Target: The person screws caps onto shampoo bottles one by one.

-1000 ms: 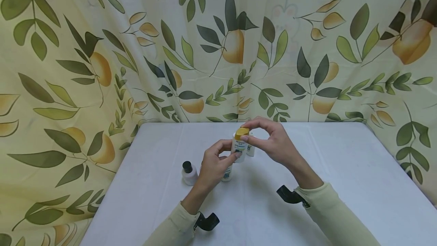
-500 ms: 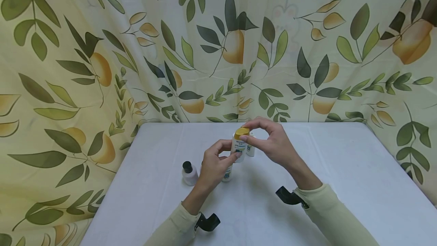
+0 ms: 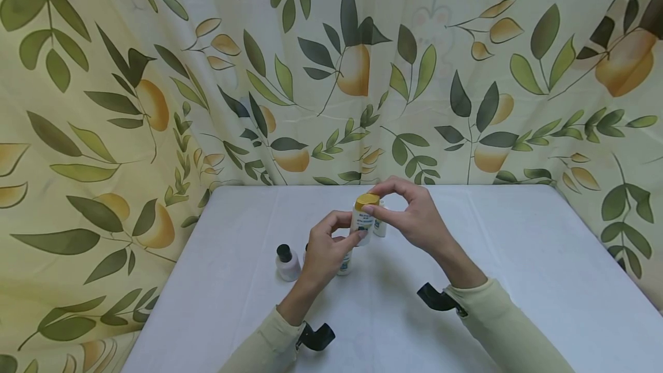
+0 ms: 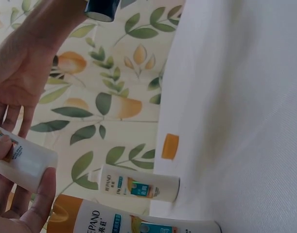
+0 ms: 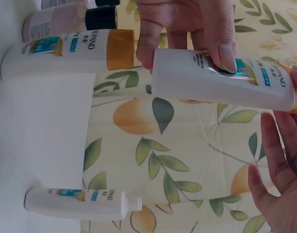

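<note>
Above the table, my left hand (image 3: pixel 326 246) grips the white body of a shampoo-style bottle (image 5: pixel 177 82). My right hand (image 3: pixel 414 214) pinches its gold cap (image 3: pixel 366 200) between thumb and fingers. The cap sits on the bottle's top, and the bottle leans slightly. Behind the hands stands a smaller-looking white bottle (image 4: pixel 138 184) with a bare neck and no cap. A loose orange-gold cap (image 4: pixel 170 146) lies on the table near it. Another white bottle (image 5: pixel 65 53) with a gold cap stands close to my left hand, partly hidden by it in the head view.
A pale bottle (image 3: pixel 288 266) with a black cap stands left of my left forearm. A second black-capped bottle (image 5: pixel 99 2) shows at the right wrist view's top edge. The white-covered table (image 3: pixel 518 246) ends at a leaf-and-fruit patterned curtain (image 3: pixel 331 73).
Both hands stay in nearly the same place on the bottle. The gold cap and the bottle shift very slightly between them, and the right wrist edges a little left.
</note>
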`<state>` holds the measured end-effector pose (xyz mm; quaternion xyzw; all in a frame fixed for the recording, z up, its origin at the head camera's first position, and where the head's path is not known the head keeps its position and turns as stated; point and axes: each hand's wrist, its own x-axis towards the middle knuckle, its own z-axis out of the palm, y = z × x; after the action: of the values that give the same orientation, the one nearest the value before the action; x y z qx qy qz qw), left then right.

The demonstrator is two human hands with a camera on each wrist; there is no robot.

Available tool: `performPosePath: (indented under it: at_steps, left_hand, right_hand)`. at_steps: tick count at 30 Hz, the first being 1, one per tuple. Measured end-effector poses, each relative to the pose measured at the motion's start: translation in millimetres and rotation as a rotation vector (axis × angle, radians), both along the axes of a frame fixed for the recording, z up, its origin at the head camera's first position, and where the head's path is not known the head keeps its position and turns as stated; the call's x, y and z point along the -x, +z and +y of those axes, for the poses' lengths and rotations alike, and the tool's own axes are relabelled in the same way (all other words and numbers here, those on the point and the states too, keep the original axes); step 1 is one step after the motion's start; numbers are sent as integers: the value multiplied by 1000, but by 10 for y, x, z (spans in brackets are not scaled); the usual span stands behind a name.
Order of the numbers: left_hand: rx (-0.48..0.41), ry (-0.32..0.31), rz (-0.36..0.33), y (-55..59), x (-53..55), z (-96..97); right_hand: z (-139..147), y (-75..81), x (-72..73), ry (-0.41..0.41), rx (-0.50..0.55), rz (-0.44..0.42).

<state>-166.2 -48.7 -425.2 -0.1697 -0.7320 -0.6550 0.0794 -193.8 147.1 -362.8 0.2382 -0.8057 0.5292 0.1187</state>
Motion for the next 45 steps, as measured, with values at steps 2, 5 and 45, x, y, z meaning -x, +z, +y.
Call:
performPosePath:
  at_steps: [2,5,45]
  left_hand:
    - [1,5,-1,-3,1,6]
    - [3,14,-3,-9,1,13]
    - [-27,-101,25,-7,7,5]
  right_hand:
    - [-3,0,-3,-2,5,3]
    - [-5,-5,-7,-7,11,3]
    - [-34,-22,-18,10,34,-43]
